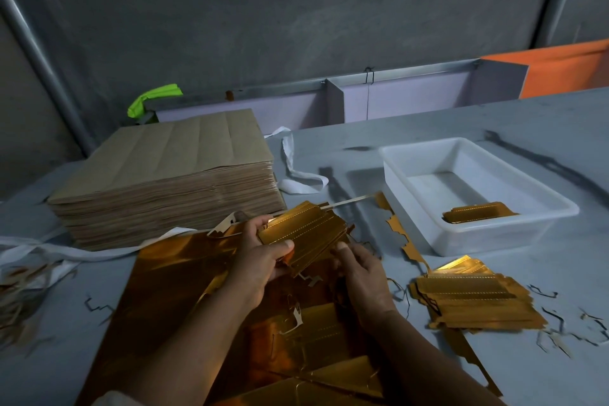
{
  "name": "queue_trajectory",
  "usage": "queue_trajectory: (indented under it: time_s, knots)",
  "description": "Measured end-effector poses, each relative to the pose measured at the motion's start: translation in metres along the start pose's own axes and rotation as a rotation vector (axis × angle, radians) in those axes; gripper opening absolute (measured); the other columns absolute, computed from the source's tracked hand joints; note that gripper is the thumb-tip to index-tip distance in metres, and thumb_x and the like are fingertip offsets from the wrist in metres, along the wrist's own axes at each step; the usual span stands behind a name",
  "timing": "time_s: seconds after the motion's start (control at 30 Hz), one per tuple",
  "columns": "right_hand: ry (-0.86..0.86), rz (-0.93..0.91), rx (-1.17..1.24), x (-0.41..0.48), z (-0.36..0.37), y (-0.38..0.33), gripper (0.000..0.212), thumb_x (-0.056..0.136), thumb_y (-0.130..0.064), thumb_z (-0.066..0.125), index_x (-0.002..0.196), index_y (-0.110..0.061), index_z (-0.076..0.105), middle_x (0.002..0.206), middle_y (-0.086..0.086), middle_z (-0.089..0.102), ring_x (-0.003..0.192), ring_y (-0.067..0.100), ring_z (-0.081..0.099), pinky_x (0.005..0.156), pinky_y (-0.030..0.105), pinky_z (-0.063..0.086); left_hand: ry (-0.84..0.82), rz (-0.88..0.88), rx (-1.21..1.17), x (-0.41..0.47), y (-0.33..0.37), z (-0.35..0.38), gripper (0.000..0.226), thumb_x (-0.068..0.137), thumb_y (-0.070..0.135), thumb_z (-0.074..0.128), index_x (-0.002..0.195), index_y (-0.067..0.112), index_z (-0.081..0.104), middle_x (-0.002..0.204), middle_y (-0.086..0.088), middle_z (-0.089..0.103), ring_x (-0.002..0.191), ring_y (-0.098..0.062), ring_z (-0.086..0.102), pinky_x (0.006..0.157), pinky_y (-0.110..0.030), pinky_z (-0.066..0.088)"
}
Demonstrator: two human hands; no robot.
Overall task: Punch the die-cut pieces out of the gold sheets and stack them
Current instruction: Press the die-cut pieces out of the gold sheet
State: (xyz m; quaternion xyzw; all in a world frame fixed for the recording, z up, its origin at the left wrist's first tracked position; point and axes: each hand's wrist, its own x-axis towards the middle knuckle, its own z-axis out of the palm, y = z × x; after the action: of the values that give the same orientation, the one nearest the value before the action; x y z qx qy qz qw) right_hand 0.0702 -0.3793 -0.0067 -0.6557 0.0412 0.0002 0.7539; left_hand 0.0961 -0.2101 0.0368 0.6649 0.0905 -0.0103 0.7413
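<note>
Together, left grip and right grip clutch the gold pieces (over a gold sheet).

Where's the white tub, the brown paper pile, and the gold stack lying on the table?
white tub point(501, 237): head view, near wall.
brown paper pile point(178, 148): head view, top sheet.
gold stack point(471, 300): head view, top piece.

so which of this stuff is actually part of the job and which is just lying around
Job: gold sheets, held bundle of pieces, stack of pieces, white tray with a few pieces.
Lying about: offcut strips, white strap, green tape, brown paper stack, use unclear.
</note>
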Motion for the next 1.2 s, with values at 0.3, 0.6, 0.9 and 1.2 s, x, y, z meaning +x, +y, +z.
queue_trajectory:
  time_s: [0.3, 0.6, 0.9, 1.2]
  knots:
    - [-0.041, -0.048, -0.109, 0.001, 0.002, 0.003, 0.035, 0.104, -0.032, 0.045, 0.094, -0.006, 0.065, 0.064, -0.001, 0.065, 0.051, 0.004, 0.058, 0.047, 0.016, 0.043, -0.013, 0.019, 0.088, -0.005, 0.001, 0.012, 0.037, 0.091, 0.010, 0.066, 0.105, 0.040, 0.049, 0.112, 0.000, 0.056, 0.101, -0.025, 0.063, 0.069, -0.039, 0.060]
    - [-0.026, -0.062, -0.125, 0.001, 0.002, 0.001, 0.038, 0.103, -0.037, 0.044, 0.093, -0.010, 0.068, 0.070, 0.004, 0.070, 0.055, 0.009, 0.062, 0.049, 0.018, 0.045, -0.025, -0.018, 0.049, -0.007, 0.005, 0.010, 0.029, 0.096, 0.010, 0.057, 0.112, 0.034, 0.053, 0.118, -0.004, 0.053, 0.105, -0.029, 0.060, 0.063, -0.034, 0.058]
    - [-0.027, -0.092, -0.126, -0.001, 0.002, 0.000, 0.033, 0.104, -0.036, 0.042, 0.098, -0.013, 0.066, 0.082, 0.008, 0.070, 0.059, 0.004, 0.062, 0.052, 0.017, 0.046, -0.075, -0.125, 0.030, -0.007, 0.005, 0.006, 0.040, 0.090, 0.001, 0.061, 0.112, 0.033, 0.057, 0.120, -0.007, 0.055, 0.106, -0.030, 0.059, 0.060, -0.032, 0.057]
    - [-0.035, -0.041, -0.069, 0.002, 0.002, 0.001, 0.034, 0.102, -0.033, 0.049, 0.077, -0.012, 0.060, 0.063, -0.002, 0.060, 0.054, 0.008, 0.056, 0.049, 0.020, 0.043, -0.094, -0.050, 0.240, -0.007, 0.009, 0.006, 0.051, 0.089, 0.004, 0.062, 0.098, 0.053, 0.057, 0.117, 0.006, 0.054, 0.104, -0.024, 0.057, 0.078, -0.043, 0.054]
